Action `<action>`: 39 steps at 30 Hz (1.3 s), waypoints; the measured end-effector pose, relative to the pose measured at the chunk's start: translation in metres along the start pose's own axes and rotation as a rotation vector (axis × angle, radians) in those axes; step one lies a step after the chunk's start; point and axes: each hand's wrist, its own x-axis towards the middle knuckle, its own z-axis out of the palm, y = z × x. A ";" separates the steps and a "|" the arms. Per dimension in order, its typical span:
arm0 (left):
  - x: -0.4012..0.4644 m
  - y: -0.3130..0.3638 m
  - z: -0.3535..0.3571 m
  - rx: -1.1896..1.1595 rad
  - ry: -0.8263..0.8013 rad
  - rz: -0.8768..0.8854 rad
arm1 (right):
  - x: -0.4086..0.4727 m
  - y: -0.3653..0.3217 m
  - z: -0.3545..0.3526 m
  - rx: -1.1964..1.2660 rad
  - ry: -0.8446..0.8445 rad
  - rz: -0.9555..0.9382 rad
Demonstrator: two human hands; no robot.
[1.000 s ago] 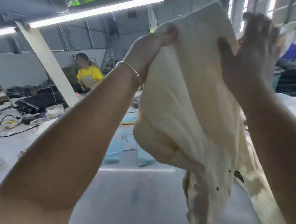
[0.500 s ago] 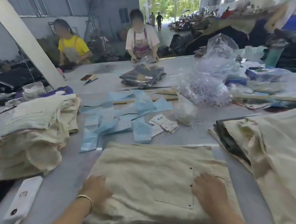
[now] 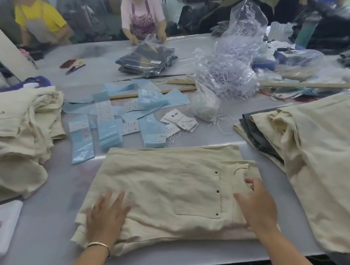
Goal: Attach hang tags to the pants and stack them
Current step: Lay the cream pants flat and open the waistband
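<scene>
A folded pair of cream pants [image 3: 168, 185] lies flat on the table in front of me, its rear pocket with dark rivets facing up. My left hand [image 3: 106, 218] rests flat on the left part of the pants with fingers spread. My right hand [image 3: 257, 204] lies on the right part near the waistband, fingers relaxed and extended. A small heap of white hang tags [image 3: 179, 123] with strings sits just beyond the pants. Behind the hang tags, a clear bag of plastic tag fasteners [image 3: 228, 79] is slumped open.
A stack of cream pants [image 3: 16, 136] rises at the left, another cream pile [image 3: 324, 165] at the right. Several light blue packets [image 3: 108, 123] lie mid-table. A white box [image 3: 4, 224] sits near left. Two people work at the far edge over bagged dark garments [image 3: 146, 61].
The pants, held up in the air a second ago, now lie folded on the table. Both hands have slid over the fabric, the right one toward the waistband.
</scene>
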 end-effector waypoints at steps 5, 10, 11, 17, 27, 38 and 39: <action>0.006 0.016 -0.006 -0.265 -0.004 0.214 | 0.002 -0.030 0.000 0.287 -0.197 -0.034; 0.009 0.077 -0.022 -0.576 -0.084 0.156 | 0.011 -0.051 0.011 0.374 -0.348 0.025; 0.007 0.097 -0.026 -0.690 -0.126 0.125 | 0.010 -0.054 0.012 0.371 -0.376 0.031; -0.025 0.204 -0.041 -1.247 -0.622 0.025 | -0.006 -0.053 0.011 0.439 -0.485 0.024; -0.043 0.220 -0.013 -1.523 -0.765 -0.128 | -0.009 -0.003 -0.003 0.282 -0.248 0.015; -0.047 0.216 -0.003 -1.590 -0.691 -0.162 | -0.010 0.008 -0.005 -0.023 -0.024 -0.416; -0.049 0.215 -0.002 -1.567 -0.631 -0.149 | -0.010 0.006 -0.003 -0.024 -0.048 -0.444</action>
